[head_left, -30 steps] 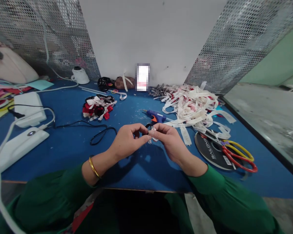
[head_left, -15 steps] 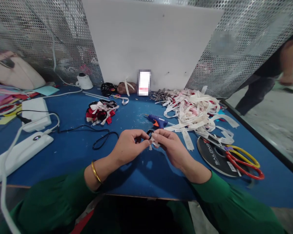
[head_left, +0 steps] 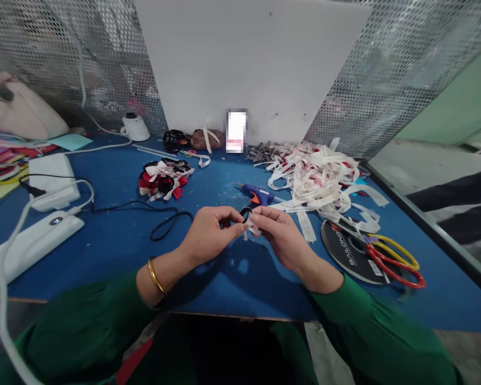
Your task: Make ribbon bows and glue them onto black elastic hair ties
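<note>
Between my fingertips is a black hair tie [head_left: 246,212] with a small whitish-pink ribbon piece [head_left: 251,229] on it. My left hand [head_left: 214,235] pinches the tie's left side and my right hand [head_left: 280,235] pinches the ribbon side, so both are closed on the same piece. Fingers partly cover it, and its exact shape is hard to make out. Just beyond my hands lies a blue hot glue gun [head_left: 257,193] with an orange trigger. To the left, a heap of hair ties with red, white and black bows [head_left: 164,179] rests on the blue table [head_left: 116,256].
A tangle of white ribbon strips [head_left: 316,176] covers the back right. Scissors [head_left: 393,256] with red and yellow handles lie on a black spool [head_left: 347,251]. White power strips [head_left: 28,251] and cords occupy the left. A phone [head_left: 236,131] leans on the white board [head_left: 244,64].
The view has shifted slightly. My hands stay together on the hair tie, with only small finger movement. At the far right, the person standing there has moved mostly out of view.
</note>
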{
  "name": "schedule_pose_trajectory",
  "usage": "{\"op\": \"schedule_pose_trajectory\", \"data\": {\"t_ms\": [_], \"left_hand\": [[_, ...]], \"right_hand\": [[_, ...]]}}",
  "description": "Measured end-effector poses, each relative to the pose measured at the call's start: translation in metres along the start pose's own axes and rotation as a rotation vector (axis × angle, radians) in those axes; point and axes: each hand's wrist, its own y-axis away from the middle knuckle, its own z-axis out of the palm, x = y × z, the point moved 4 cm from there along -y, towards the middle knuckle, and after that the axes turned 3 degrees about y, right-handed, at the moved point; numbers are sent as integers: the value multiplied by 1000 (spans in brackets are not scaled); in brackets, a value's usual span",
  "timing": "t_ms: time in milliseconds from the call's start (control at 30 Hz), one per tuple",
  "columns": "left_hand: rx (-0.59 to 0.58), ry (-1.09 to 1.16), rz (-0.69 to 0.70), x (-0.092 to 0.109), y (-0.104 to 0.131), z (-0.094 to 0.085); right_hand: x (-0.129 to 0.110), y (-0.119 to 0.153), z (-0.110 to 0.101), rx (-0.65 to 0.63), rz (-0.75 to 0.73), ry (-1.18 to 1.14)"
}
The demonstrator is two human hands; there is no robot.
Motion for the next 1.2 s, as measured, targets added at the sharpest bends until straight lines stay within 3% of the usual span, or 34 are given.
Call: {"op": "schedule_pose_trajectory", "data": {"t_ms": [267,500,800,1200], "left_hand": [[-99,66,-29,1,-1,3],[-72,49,-33,1,-2,3],[-37,253,-89,-2,-3,1],[-57,125,-74,1,0,2]], "right_hand": [[0,-1,0,25,40,-93],[3,-2,-1,8,38,-111],[-2,0,-1,-10,-5,-46],[-12,0,-5,140,-130,127]]}}
